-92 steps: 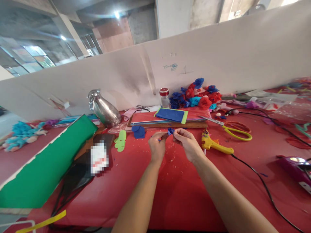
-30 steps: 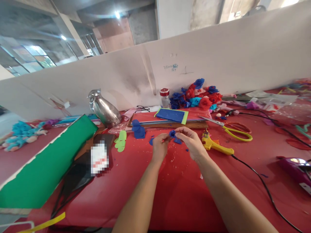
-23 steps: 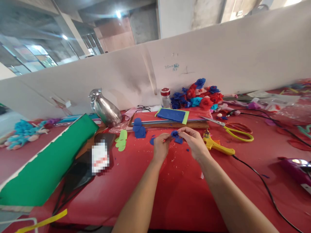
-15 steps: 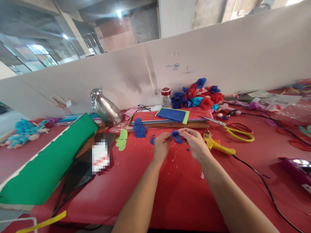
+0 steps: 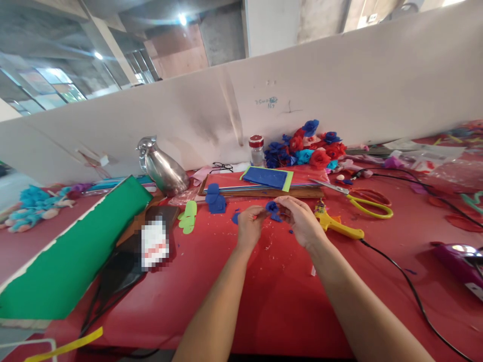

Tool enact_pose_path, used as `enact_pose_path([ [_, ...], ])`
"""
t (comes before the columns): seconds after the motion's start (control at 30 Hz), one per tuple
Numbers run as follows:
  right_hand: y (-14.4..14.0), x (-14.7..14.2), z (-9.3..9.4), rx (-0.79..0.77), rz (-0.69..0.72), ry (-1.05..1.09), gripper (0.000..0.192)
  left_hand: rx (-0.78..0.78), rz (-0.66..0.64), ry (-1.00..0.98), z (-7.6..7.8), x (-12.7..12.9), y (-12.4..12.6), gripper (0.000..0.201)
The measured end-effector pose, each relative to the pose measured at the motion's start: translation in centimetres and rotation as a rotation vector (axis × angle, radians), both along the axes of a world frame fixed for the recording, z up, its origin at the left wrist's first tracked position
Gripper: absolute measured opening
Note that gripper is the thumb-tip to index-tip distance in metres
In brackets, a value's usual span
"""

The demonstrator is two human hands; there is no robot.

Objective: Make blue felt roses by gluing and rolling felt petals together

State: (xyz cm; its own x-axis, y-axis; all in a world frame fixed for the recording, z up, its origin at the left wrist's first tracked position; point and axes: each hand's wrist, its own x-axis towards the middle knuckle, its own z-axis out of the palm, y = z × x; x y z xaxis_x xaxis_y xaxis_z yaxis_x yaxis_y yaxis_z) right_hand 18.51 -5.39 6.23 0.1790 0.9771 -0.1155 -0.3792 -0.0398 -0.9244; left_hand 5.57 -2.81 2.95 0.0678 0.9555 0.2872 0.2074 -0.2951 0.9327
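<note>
I had both hands up just above the red counter (image 5: 271, 301), pinching one small blue flower (image 5: 272, 208) between them. My left hand (image 5: 249, 227) had its grip clenched on the flower's left side, thumb and fingertips closed. My right hand (image 5: 300, 221) gripped it from the right, fingers curled over the petals. The flower sat between the two hands, off the counter, in front of the stack of sheets (image 5: 264, 185) with a blue sheet (image 5: 267, 177) on top. Loose blue petals (image 5: 216, 198) lay left of my left hand, green cutouts (image 5: 188, 217) beyond them. The yellow glue gun (image 5: 337, 226) lay just right of my right hand, yellow scissors (image 5: 362, 200) behind it. A pile of flowers (image 5: 305, 148) and a jar (image 5: 257, 150) stood by the wall; a metal jug (image 5: 161, 168) stood to the left.
</note>
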Motion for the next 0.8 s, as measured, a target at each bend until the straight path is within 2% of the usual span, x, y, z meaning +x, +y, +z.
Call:
enact_pose_path([
  [0.2, 0.0, 0.0, -0.1, 0.025, 0.033, 0.006, 0.031, -0.001, -0.020, 0.018, 0.2, 0.0, -0.1, 0.017],
  [0.5, 0.3, -0.2, -0.5, -0.008, -0.061, 0.036, 0.030, -0.079, 0.035, -0.085, 0.3, -0.1, -0.1, 0.017],
  [0.6, 0.4, -0.3, -0.8, -0.011, -0.082, 0.011, 0.036, -0.078, 0.041, -0.113, 0.3, -0.1, -0.2, 0.016],
  [0.8, 0.7, 0.0, -1.4, 0.010, -0.084, -0.024, 0.044, -0.078, 0.100, -0.113, -0.5, -0.1, 0.3, 0.020],
])
